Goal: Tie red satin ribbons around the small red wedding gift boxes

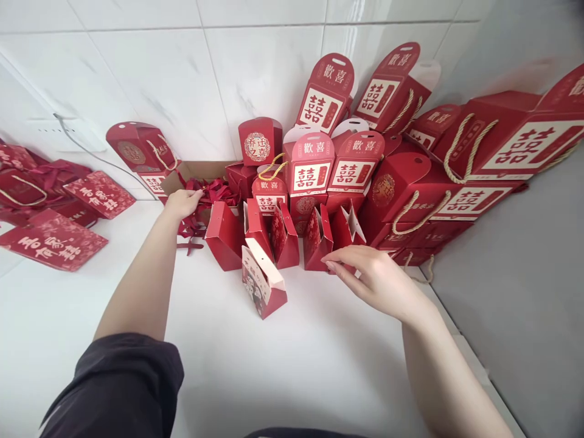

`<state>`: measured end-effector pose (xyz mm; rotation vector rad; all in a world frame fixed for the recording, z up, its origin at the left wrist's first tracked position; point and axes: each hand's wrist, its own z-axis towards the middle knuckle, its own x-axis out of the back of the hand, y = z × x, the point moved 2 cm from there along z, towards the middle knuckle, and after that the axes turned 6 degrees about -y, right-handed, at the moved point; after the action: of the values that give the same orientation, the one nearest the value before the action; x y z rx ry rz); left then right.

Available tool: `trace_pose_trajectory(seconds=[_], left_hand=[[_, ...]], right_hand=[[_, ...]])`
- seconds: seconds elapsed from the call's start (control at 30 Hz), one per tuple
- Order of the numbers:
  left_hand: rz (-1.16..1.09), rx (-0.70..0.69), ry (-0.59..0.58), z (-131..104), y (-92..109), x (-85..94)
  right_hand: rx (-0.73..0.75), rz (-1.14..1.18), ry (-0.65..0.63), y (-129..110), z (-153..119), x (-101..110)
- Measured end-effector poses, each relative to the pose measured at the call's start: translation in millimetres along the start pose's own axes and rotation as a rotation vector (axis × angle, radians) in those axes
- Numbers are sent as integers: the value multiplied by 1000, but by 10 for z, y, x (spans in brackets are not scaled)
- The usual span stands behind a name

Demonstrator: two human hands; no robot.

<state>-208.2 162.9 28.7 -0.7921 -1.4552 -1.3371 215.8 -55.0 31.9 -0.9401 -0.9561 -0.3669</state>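
Note:
My left hand reaches to a cardboard box at the back, its fingers closed on red ribbon at the near left side. The fingertips are partly hidden among the loops. My right hand hovers at the front of the rightmost small red gift box, fingers stretched out and holding nothing. To its left stand several more open-topped gift boxes in a row. In front of them, a gift box with a printed pale face leans on the white table.
Red double-happiness boxes are stacked behind the row. Larger boxes with rope handles pile up along the grey wall at right. Printed red bags lie at left. A cable runs along the tiled wall.

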Motion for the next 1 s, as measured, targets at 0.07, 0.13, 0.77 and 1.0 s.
trace_pose_trajectory(seconds=[0.07, 0.13, 0.77, 1.0], left_hand=[[4, 40, 23, 55, -66, -82], [-3, 48, 68, 49, -121, -94], [-431, -227, 246, -254, 117, 299], [-660, -272, 125, -518, 348, 460]], right_hand=[[-5, -9, 4, 9, 2, 4], [-7, -13, 2, 15, 6, 0], [-20, -48, -33, 37, 44, -80], [-26, -64, -47, 33, 54, -108]])
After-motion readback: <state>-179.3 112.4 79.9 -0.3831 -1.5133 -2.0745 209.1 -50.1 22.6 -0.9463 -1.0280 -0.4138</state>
